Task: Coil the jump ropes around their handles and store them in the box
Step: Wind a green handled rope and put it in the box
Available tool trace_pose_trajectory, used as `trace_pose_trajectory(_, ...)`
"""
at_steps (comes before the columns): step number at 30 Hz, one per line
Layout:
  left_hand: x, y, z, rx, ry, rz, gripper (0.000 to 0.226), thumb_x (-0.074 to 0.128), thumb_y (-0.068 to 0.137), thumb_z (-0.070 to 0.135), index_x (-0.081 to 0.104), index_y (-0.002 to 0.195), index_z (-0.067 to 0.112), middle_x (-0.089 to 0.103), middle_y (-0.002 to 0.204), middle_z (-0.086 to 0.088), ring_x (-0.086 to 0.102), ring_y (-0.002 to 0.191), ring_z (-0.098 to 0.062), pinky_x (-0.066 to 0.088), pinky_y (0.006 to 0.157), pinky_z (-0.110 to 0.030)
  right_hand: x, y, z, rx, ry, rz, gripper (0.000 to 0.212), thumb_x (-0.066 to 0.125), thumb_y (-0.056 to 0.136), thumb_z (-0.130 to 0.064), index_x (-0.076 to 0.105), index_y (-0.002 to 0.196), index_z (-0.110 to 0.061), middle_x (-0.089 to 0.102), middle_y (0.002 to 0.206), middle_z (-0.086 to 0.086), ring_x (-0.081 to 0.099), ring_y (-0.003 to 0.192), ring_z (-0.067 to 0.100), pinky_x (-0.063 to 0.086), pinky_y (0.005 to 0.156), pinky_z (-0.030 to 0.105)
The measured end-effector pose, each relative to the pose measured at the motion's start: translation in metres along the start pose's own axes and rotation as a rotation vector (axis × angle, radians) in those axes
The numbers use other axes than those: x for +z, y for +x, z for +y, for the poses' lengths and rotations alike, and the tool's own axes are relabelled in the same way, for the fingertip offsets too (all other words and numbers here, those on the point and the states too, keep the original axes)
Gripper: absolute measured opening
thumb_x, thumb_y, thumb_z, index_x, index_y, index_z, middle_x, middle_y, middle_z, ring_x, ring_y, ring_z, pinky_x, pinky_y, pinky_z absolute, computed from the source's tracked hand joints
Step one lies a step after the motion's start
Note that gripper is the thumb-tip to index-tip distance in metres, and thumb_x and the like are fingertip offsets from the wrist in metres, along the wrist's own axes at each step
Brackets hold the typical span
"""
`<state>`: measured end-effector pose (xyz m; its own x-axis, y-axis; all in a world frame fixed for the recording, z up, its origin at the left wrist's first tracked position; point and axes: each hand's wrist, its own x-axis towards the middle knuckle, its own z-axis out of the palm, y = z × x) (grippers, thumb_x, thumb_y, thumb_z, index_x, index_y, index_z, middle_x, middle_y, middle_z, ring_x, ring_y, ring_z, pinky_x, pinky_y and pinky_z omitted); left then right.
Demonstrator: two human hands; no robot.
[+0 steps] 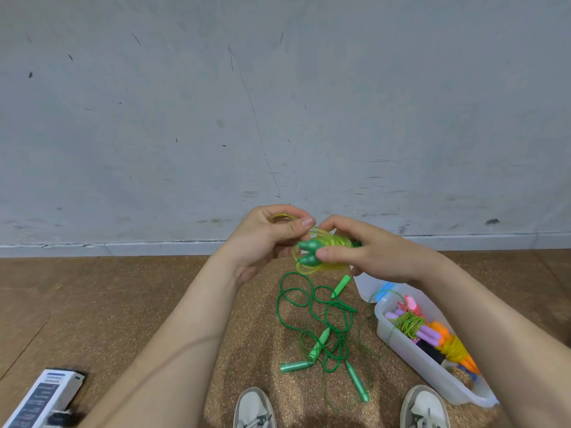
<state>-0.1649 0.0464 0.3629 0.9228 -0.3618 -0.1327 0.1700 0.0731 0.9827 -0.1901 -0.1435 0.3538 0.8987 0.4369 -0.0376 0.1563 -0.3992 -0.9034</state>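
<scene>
I hold a jump rope with two dark green handles (310, 252) and a translucent yellow-green cord (327, 239) wound around them, in front of me above the floor. My right hand (367, 251) grips the handle bundle, thumb under the handle tips. My left hand (265, 239) pinches a loop of the yellow cord between thumb and fingers. Below, loose green jump ropes (321, 322) with several light green handles lie tangled on the cork mat. A clear plastic box (411, 356) at the right holds coiled ropes with pink, purple and orange handles.
The box's lid (367, 288) lies behind the box. A white device (46, 396) rests on the floor at the lower left. My two white shoes (253, 409) stand at the bottom edge. A grey wall rises behind the mat.
</scene>
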Motion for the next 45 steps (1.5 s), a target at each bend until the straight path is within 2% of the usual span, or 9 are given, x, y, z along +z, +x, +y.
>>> trace_pose_trajectory(6,0.002,0.003,-0.001,0.062,-0.014,0.060,0.006,0.063,0.085,0.009,0.065,0.088,0.013,0.059,0.054,0.002,0.046,0.038,-0.005,0.037,0.037,-0.014,-0.002,-0.002,-0.010,0.038,0.098,0.025,0.021,0.047,0.098,-0.036,0.055,0.116,-0.044,0.064,0.102,0.001,0.057,0.083,0.010,0.049,0.070,0.033)
trace_pose_trajectory(10,0.005,0.003,0.002,0.173,0.190,0.117,0.024,0.066,0.082,-0.002,0.069,0.102,0.011,0.058,0.053,0.001,0.048,0.043,-0.008,0.042,0.047,-0.017,0.007,-0.001,-0.009,0.108,0.320,0.087,0.024,0.043,0.100,-0.032,0.054,0.119,-0.042,0.064,0.082,0.001,0.064,0.072,0.020,0.052,0.063,0.035)
trace_pose_trajectory(15,0.000,0.004,0.000,0.467,0.960,0.155,0.026,0.069,0.086,0.018,0.070,0.108,0.032,0.061,0.071,0.006,0.050,0.057,-0.002,0.041,0.061,-0.018,0.005,0.001,-0.009,0.194,0.544,0.191,0.028,0.036,0.101,-0.036,0.056,0.105,-0.016,0.059,0.065,0.009,0.062,0.062,0.025,0.050,0.050,0.031)
trace_pose_trajectory(19,0.008,0.004,-0.002,0.692,1.365,0.104,0.032,0.043,0.091,0.032,0.068,0.107,0.019,0.056,0.072,-0.004,0.057,0.071,-0.025,0.045,0.061,-0.034,0.003,0.003,-0.006,0.260,0.641,0.245,0.038,0.033,0.100,-0.041,0.057,0.102,-0.011,0.058,0.060,0.014,0.062,0.061,0.028,0.046,0.042,0.026)
trace_pose_trajectory(25,0.017,0.003,-0.003,0.899,1.082,0.279,0.020,0.059,0.087,0.025,0.074,0.093,0.015,0.063,0.068,0.000,0.051,0.061,-0.008,0.045,0.058,-0.029,0.002,0.006,-0.003,0.286,0.742,0.280,0.043,0.031,0.097,-0.042,0.057,0.089,-0.008,0.051,0.053,0.013,0.056,0.053,0.026,0.036,0.038,0.022)
trace_pose_trajectory(31,0.041,-0.007,0.006,0.653,0.607,0.204,0.024,0.079,0.067,0.024,0.071,0.089,0.029,0.065,0.074,0.005,0.056,0.063,-0.008,0.052,0.063,-0.028,0.005,0.007,0.000,0.273,0.770,0.263,0.041,0.030,0.094,-0.038,0.059,0.091,-0.009,0.046,0.050,0.011,0.050,0.048,0.025,0.030,0.037,0.019)
trace_pose_trajectory(36,0.037,-0.008,0.012,0.633,0.688,0.033,0.059,0.084,0.055,0.029,0.060,0.109,0.033,0.057,0.082,0.004,0.051,0.072,-0.012,0.045,0.069,-0.017,0.003,0.007,-0.002,0.275,0.815,0.265,0.039,0.030,0.090,-0.036,0.055,0.074,-0.010,0.043,0.049,0.007,0.047,0.039,0.021,0.025,0.038,0.016)
trace_pose_trajectory(40,0.042,-0.011,0.013,0.701,0.664,0.184,0.044,0.081,0.064,0.029,0.063,0.105,0.032,0.053,0.075,0.010,0.047,0.065,-0.006,0.045,0.064,-0.021,0.004,0.006,-0.005,0.251,0.855,0.216,0.043,0.026,0.092,-0.037,0.054,0.068,-0.014,0.040,0.045,0.007,0.048,0.042,0.022,0.024,0.038,0.016)
trace_pose_trajectory(45,0.044,-0.017,0.017,0.943,1.152,0.201,0.022,0.069,0.079,0.031,0.067,0.098,0.020,0.045,0.068,0.014,0.043,0.062,-0.002,0.040,0.060,-0.022,0.016,0.010,-0.009,0.209,0.842,0.198,0.054,0.028,0.093,-0.033,0.062,0.056,-0.014,0.040,0.041,0.006,0.045,0.036,0.020,0.025,0.036,0.017)
